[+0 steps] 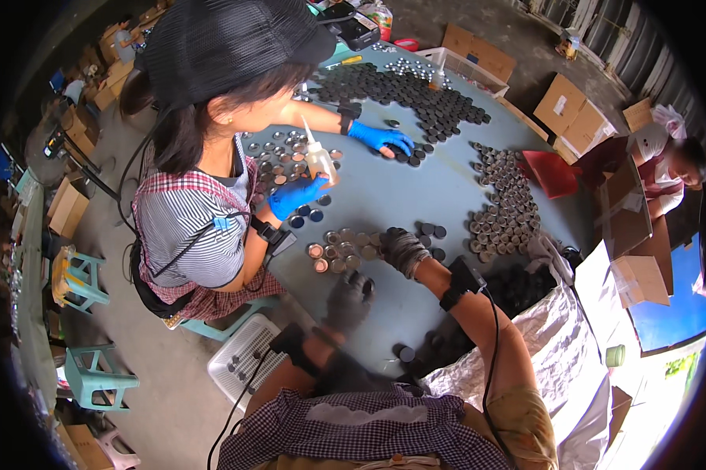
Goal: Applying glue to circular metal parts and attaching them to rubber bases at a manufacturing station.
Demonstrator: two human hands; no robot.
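Table (443, 184), blue-grey, strewn with round caps. Co-worker (192, 231), striped shirt, at the table's left side. Sack (561, 345), whitish, at the near right edge. Right hand (405, 252), dark-gloved, fingers curled close together at the right border of the metal caps; any pinch cannot be told. Left hand (349, 301), dark-gloved, blurred, just below the same group; finger state cannot be told. Bottle (320, 164), nozzled, held by the co-worker. Metal caps (346, 249), shallow, loosely grouped on the table. Dark caps (438, 254), just beyond the right hand.
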